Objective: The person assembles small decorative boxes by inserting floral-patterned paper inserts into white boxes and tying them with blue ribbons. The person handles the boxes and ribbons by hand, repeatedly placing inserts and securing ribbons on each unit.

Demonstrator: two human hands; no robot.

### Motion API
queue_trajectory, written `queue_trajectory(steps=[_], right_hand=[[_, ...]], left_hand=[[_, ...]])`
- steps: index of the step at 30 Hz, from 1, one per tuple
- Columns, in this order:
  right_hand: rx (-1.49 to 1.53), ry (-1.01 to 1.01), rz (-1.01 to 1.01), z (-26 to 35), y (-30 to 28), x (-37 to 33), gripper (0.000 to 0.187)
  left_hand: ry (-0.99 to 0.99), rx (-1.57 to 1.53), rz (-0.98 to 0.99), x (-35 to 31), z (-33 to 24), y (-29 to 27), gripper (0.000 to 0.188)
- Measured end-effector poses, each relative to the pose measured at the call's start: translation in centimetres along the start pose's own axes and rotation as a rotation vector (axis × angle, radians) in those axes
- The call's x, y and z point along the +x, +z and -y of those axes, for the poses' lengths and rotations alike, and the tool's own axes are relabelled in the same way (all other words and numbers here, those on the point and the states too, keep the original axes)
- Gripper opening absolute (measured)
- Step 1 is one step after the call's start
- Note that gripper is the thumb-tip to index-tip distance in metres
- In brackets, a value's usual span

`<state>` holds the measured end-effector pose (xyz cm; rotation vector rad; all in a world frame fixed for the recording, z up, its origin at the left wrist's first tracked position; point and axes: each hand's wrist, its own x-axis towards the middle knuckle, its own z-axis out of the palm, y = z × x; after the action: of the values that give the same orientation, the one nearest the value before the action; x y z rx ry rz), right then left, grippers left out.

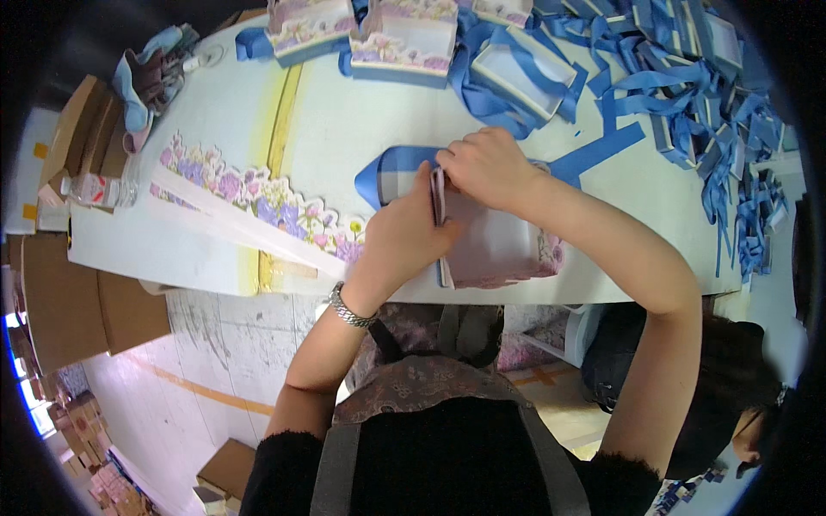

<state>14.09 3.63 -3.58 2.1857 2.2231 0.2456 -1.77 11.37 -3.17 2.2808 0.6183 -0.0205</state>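
A small open box [490, 245] with a pale inside and floral edging lies on its side or tilted at the table's front edge. My left hand [409, 228] grips its left wall, thumb on the inner side and fingers outside. At the far left corner my right hand [489, 165] closes its bent fingers on the same wall. What the fingertips press there is hidden. A blue ribbon [370, 182] loops out to the left behind my hands, and its flat tail [602, 153] stretches to the right.
Scalloped floral card strips [275, 211] lie to the left. Finished-looking floral boxes [404, 43] and a plain blue-ribboned box [525, 77] stand at the back. Many ribboned boxes [688, 95] pile up on the right. A plastic bottle [101, 189] sits near the left edge, beside cardboard cartons [82, 301].
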Motion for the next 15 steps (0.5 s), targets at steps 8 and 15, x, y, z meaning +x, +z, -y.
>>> queue_trajectory(steps=[8,15], right_hand=[[1.307,1.114,0.292,-0.7,-3.9,-14.6,0.07],[1.929,0.772,-0.566,0.8,-4.4,-12.9,0.074]], left_hand=[[-0.092,-0.808,0.376,-4.2,5.5,-0.2,0.077],[0.323,-0.587,0.12,4.8,-2.3,-3.3,0.073]])
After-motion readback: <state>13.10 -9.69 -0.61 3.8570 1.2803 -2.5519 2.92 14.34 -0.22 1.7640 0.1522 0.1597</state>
